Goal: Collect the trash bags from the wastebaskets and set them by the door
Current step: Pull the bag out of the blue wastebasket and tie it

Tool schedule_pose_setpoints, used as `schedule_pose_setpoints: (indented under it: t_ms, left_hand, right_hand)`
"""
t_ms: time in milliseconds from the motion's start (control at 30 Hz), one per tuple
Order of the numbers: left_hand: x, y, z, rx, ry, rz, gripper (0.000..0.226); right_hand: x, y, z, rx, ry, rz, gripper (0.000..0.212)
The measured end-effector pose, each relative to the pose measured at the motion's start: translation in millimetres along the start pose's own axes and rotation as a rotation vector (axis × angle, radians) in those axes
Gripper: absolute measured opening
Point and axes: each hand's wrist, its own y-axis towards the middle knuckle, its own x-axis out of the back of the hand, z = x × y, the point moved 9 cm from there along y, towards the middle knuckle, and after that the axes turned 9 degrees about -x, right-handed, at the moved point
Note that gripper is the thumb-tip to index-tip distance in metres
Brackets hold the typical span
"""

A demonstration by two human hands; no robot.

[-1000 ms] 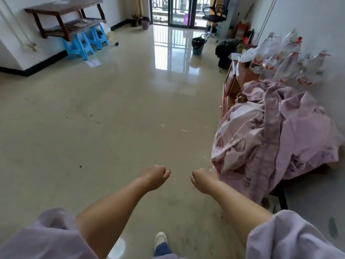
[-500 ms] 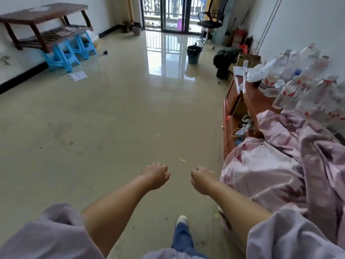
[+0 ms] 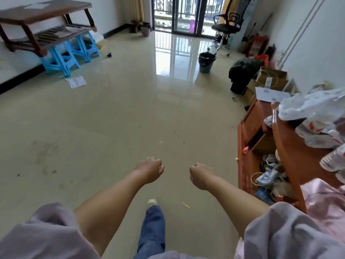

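Both hands, left (image 3: 151, 170) and right (image 3: 200, 176), hang loosely curled, holding nothing; the bin (image 3: 206, 62) ahead looks uncollected

Two hands forward over floor (image 3: 112, 116), left hand (image 3: 150, 170) beside right hand (image 3: 200, 175), apart. Wastebasket (image 3: 206, 62) far ahead, before glass door (image 3: 183, 14). Office chair (image 3: 226, 25) right of door. Full bag (image 3: 242, 70) right of wastebasket. Cabinet (image 3: 261, 139) along right wall. Stools (image 3: 69, 53) under table (image 3: 43, 25), far left.
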Motion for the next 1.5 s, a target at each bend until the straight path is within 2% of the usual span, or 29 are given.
schedule_pose_setpoints:
  t_ms: [233, 567, 933, 1200, 1500]
  left_hand:
    - [107.4, 183.2, 72.5, -0.067, 0.019, 0.008, 0.038]
    - [190.6, 439.6, 100.0, -0.165, 0.068, 0.065, 0.037]
    - [301.3, 724.7, 145.6, -0.036, -0.039, 0.087, 0.037]
    - [369.4, 931.4, 189.0, -0.056, -0.004, 0.097, 0.037]
    - [499.8, 1173.5, 236.8, -0.104, 0.039, 0.132, 0.036]
  right_hand:
    - [93.9, 176.3, -14.9, -0.110, 0.123, 0.043, 0.030]
    - [193.0, 406.2, -71.1, -0.210, 0.203, 0.082, 0.032]
    - [339.7, 679.1, -183.1, -0.235, 0.156, 0.112, 0.035]
    - [422.3, 879.7, -207.6, -0.202, 0.147, 0.098, 0.034]
    - [560.0, 1092.8, -250.6, -0.265, 0.275, 0.045, 0.033]
